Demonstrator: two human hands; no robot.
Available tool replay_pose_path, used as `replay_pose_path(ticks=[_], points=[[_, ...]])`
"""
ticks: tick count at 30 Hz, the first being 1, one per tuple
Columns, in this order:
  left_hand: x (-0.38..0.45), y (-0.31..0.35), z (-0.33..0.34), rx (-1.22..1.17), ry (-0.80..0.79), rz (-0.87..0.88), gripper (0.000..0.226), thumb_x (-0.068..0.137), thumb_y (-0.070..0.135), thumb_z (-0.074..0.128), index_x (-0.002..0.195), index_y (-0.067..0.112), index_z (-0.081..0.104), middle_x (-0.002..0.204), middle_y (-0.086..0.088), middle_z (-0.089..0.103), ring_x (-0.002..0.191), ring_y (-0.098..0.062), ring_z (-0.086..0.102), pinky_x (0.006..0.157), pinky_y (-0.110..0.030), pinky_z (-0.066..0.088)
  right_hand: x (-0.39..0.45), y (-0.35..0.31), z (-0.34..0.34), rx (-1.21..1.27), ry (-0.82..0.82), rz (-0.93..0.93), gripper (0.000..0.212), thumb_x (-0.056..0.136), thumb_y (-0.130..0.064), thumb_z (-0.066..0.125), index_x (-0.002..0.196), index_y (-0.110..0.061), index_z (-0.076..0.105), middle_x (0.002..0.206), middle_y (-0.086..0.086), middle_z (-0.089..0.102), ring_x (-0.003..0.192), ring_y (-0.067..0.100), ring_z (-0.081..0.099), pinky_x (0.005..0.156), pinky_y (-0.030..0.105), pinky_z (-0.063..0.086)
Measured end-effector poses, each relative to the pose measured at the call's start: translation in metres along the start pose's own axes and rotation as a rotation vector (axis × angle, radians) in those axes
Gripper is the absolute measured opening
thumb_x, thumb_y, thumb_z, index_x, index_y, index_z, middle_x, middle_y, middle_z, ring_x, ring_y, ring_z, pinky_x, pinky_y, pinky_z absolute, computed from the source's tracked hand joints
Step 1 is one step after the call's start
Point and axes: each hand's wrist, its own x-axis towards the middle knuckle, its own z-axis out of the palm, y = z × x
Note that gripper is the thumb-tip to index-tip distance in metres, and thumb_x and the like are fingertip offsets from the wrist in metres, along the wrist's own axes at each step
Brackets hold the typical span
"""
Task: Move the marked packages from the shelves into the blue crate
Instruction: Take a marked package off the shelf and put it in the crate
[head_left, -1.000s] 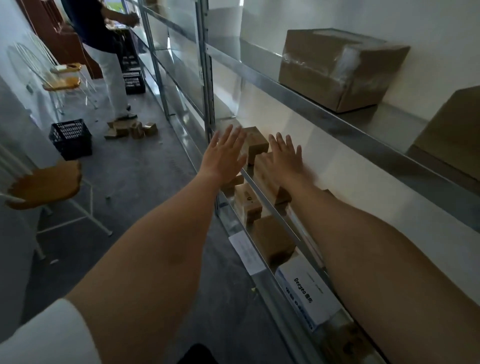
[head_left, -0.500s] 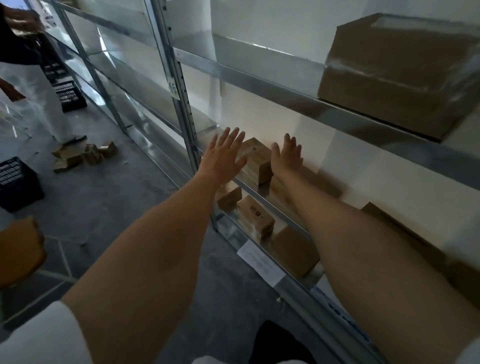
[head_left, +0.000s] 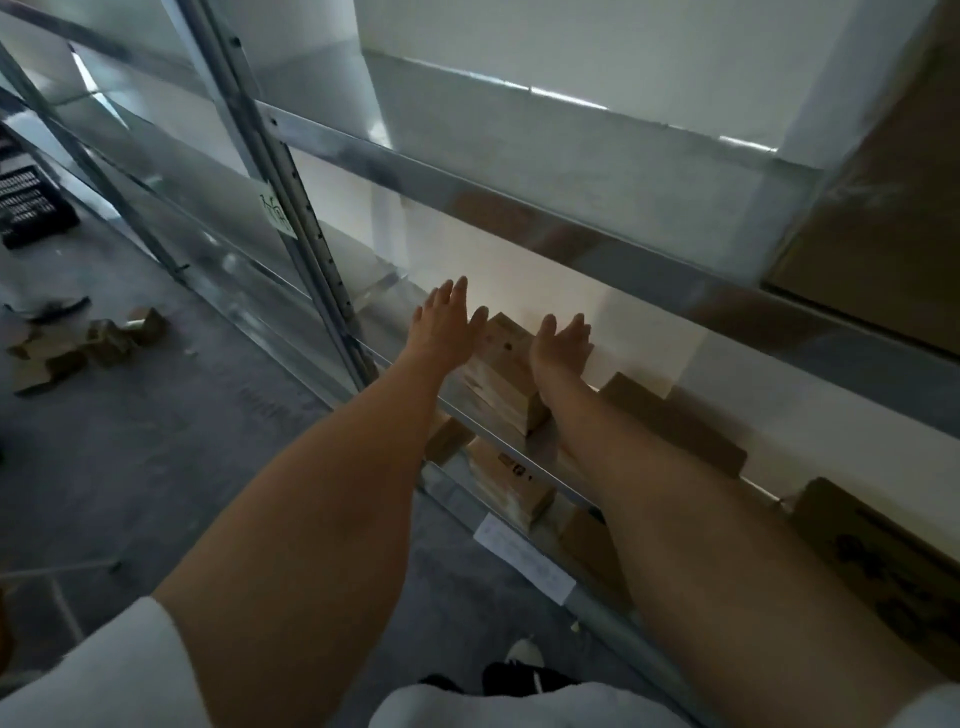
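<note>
A stack of small brown cardboard packages (head_left: 501, 379) stands on a low metal shelf (head_left: 530, 462) of the rack. My left hand (head_left: 444, 330) lies flat against the stack's left side, fingers straight. My right hand (head_left: 563, 345) presses its right side, palm turned inward. Both hands touch the stack, which rests on the shelf. More small packages (head_left: 511, 486) lie on the shelf below. No blue crate is in view.
A flat brown package (head_left: 675, 421) and a printed carton (head_left: 883, 556) sit to the right on the same shelf. A large box (head_left: 878, 208) fills the shelf above. A rack upright (head_left: 291, 208) stands left. Loose boxes (head_left: 93, 343) and a black crate (head_left: 31, 208) are on the floor.
The view has swung closer to the rack. My hands have come together onto the two sides of the package stack; the right hand turned palm inward.
</note>
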Motion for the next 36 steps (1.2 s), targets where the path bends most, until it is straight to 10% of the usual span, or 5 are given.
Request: replay_pose_path(ticks=[8,17,27,33,36], points=[[0.051,0.013,0.035,0.002,-0.306,-0.111,0.063,0.099,0.038,0.042,0.149,0.011,0.015,0.156,-0.016,0.013,0.143,-0.035,0.017,0.114,-0.047,0.024,0.024,0.012,0.014,0.165,-0.028,0.279,0.076,0.098,-0.021,0.048,0.155,-0.014,-0.002,0.160,0.012,0.010,0.143,0.035,0.023,0.117,0.044,0.028],[0.098,-0.015,0.014,-0.301,-0.631,-0.176,0.064,0.086,0.041,0.066,0.131,0.003,0.042,0.119,-0.012,0.052,0.070,-0.016,0.048,0.048,-0.022,0.037,0.029,0.006,0.017,0.240,0.187,0.344,0.096,0.090,-0.039,0.066,0.153,-0.006,0.001,0.152,0.019,0.030,0.134,0.035,0.039,0.108,0.040,0.037],[0.118,-0.065,0.000,-0.482,-0.540,-0.261,0.082,0.092,0.068,0.018,0.136,0.003,0.045,0.133,-0.020,0.053,0.120,-0.034,0.054,0.105,-0.044,0.043,-0.001,-0.009,0.043,0.621,0.049,0.324,0.055,0.086,-0.061,0.058,0.121,-0.019,0.053,0.132,0.014,0.056,0.120,0.033,0.054,0.106,0.049,0.043],[0.118,-0.074,-0.003,-0.653,-0.518,-0.179,0.075,0.093,0.067,0.014,0.108,0.008,0.058,0.088,-0.010,0.066,0.077,-0.021,0.060,0.062,-0.028,0.045,-0.029,-0.011,0.053,0.819,0.006,0.380,0.086,0.071,-0.077,0.060,0.133,-0.018,0.050,0.122,0.014,0.060,0.105,0.028,0.060,0.061,0.031,0.058],[0.115,-0.076,-0.005,-0.754,-0.563,-0.196,0.065,0.095,0.065,0.018,0.101,0.012,0.055,0.076,-0.008,0.062,0.065,-0.019,0.059,0.053,-0.028,0.043,-0.031,-0.016,0.059,0.796,0.028,0.377,0.091,0.074,-0.082,0.050,0.134,-0.014,0.051,0.127,0.012,0.059,0.109,0.027,0.059,0.082,0.037,0.055]])
